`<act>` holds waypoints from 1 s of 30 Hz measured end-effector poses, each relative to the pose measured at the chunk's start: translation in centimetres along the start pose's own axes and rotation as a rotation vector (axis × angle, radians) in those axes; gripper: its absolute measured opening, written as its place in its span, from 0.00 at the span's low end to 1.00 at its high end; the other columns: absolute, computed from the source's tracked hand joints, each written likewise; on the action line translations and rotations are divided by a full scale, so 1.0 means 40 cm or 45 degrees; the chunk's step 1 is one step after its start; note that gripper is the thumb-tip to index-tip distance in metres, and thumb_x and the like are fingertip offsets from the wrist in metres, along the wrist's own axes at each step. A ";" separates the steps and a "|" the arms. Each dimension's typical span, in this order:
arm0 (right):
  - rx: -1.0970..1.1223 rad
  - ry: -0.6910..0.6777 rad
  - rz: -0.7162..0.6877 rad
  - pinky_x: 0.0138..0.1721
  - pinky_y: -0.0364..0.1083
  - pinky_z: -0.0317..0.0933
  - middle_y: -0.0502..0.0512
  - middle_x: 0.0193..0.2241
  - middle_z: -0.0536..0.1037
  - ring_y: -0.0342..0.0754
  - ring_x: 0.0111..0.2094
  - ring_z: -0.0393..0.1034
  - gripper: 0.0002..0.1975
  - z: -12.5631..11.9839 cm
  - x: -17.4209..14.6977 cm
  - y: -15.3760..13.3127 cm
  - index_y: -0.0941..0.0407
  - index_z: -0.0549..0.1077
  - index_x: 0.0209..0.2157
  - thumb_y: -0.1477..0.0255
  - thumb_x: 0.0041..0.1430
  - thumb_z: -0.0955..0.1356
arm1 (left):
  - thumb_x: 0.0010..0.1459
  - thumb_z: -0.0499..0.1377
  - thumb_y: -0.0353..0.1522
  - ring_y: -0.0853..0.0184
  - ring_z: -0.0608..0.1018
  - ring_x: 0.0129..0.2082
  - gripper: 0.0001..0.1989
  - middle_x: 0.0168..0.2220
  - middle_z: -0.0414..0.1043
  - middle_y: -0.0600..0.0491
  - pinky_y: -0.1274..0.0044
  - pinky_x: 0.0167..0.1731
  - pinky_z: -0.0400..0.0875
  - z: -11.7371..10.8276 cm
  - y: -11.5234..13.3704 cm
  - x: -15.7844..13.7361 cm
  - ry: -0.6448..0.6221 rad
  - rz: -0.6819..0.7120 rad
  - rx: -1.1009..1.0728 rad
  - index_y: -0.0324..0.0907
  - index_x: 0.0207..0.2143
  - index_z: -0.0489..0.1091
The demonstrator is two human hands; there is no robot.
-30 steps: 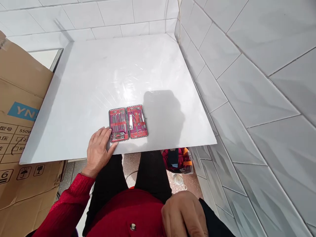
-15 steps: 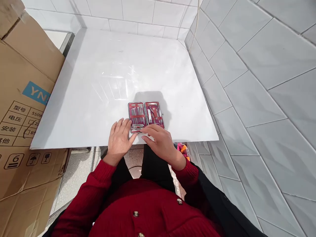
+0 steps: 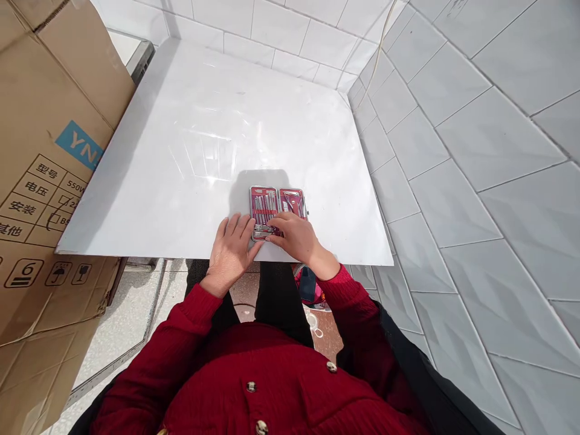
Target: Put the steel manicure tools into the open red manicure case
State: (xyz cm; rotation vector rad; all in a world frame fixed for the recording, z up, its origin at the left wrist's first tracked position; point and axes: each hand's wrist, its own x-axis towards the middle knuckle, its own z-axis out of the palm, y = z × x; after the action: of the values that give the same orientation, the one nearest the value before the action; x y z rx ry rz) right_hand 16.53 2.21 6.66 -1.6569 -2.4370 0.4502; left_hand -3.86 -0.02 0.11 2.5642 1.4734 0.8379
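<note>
A manicure set case lies open like a book near the table's front edge, lined in dark red. Its left half holds several slim metal tools in a row, with nail clippers lying crosswise below them. My left hand rests on the table beside the case, fingers spread, thumb at the case's lower edge. Thumb and index finger of my right hand close at the right end of the nail clippers, which still lie in the case. That hand covers the lower part of the case's right half.
The white table carries the case. A large cardboard box stands against the table's left side. Grey tiled wall runs along the right, with a thin cable at the back corner. Below the front edge is a colourful item.
My right hand's fingers have drawn in on the nail clippers. The head view has shifted and tilted, so the case appears further right. My left hand stays beside the case.
</note>
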 end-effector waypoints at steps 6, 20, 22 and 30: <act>-0.003 -0.029 -0.029 0.40 0.46 0.59 0.57 0.42 0.80 0.51 0.44 0.73 0.05 0.008 0.011 0.003 0.55 0.80 0.42 0.70 0.66 0.75 | 0.74 0.54 0.42 0.45 0.70 0.67 0.24 0.63 0.73 0.38 0.54 0.66 0.63 0.002 0.000 -0.002 0.030 0.010 0.027 0.35 0.63 0.68; -0.083 -0.056 -0.088 0.38 0.47 0.55 0.57 0.37 0.80 0.49 0.39 0.72 0.07 -0.024 0.016 -0.025 0.58 0.81 0.34 0.73 0.67 0.73 | 0.74 0.54 0.41 0.45 0.71 0.66 0.24 0.62 0.73 0.38 0.53 0.66 0.63 0.005 0.000 -0.004 0.036 0.037 0.083 0.35 0.63 0.68; -0.147 -0.073 -0.102 0.38 0.47 0.55 0.58 0.38 0.80 0.49 0.40 0.73 0.09 -0.027 0.012 -0.036 0.59 0.81 0.34 0.74 0.69 0.71 | 0.74 0.53 0.41 0.45 0.71 0.67 0.23 0.62 0.73 0.38 0.53 0.66 0.63 0.003 0.002 -0.003 0.023 0.031 0.075 0.36 0.63 0.68; 0.067 -0.057 -0.057 0.37 0.45 0.55 0.53 0.37 0.79 0.46 0.36 0.71 0.02 -0.020 0.018 0.002 0.57 0.82 0.39 0.74 0.65 0.74 | 0.74 0.53 0.41 0.45 0.69 0.68 0.24 0.63 0.72 0.38 0.52 0.67 0.61 -0.005 0.008 0.000 -0.012 -0.006 0.006 0.37 0.64 0.68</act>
State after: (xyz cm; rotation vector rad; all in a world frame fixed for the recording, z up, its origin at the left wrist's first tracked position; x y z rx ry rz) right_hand 16.56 3.04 7.37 -1.5853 -2.4656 0.5457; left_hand -3.71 -0.24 0.38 2.5630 1.4800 0.8215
